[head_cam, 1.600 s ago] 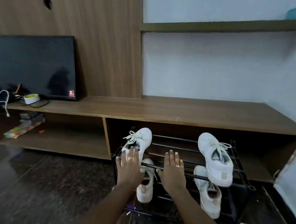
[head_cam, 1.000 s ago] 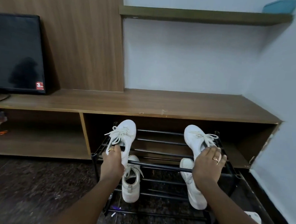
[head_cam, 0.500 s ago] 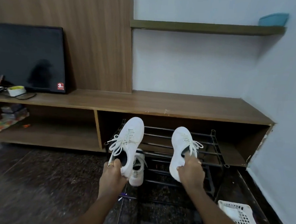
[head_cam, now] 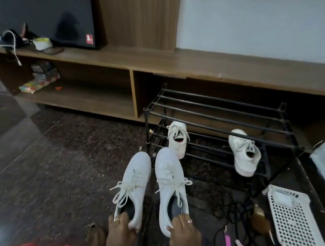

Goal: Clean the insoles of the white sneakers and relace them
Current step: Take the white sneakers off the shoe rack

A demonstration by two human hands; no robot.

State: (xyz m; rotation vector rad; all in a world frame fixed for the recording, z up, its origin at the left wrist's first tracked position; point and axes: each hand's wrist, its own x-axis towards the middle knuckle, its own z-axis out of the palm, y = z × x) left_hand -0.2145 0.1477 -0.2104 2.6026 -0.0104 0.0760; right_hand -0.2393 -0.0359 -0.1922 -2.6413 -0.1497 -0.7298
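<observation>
Two laced white sneakers lie side by side low over the dark floor, toes pointing away from me. My left hand [head_cam: 121, 232] grips the heel of the left sneaker [head_cam: 133, 183], fingers inside its dark opening. My right hand [head_cam: 184, 235] grips the heel of the right sneaker [head_cam: 170, 182] the same way. Both have tied white laces and dark insoles showing at the opening.
A black metal shoe rack [head_cam: 225, 115] stands ahead with two other white shoes [head_cam: 178, 138] [head_cam: 245, 152] on its lower tier. A white perforated basket [head_cam: 294, 224] sits at the right with cables and small items beside it. A wooden TV unit [head_cam: 180, 64] runs behind.
Both hands took the two sneakers off the rack's top tier, pulled them toward me and lowered them side by side near the floor. The view tilted down.
</observation>
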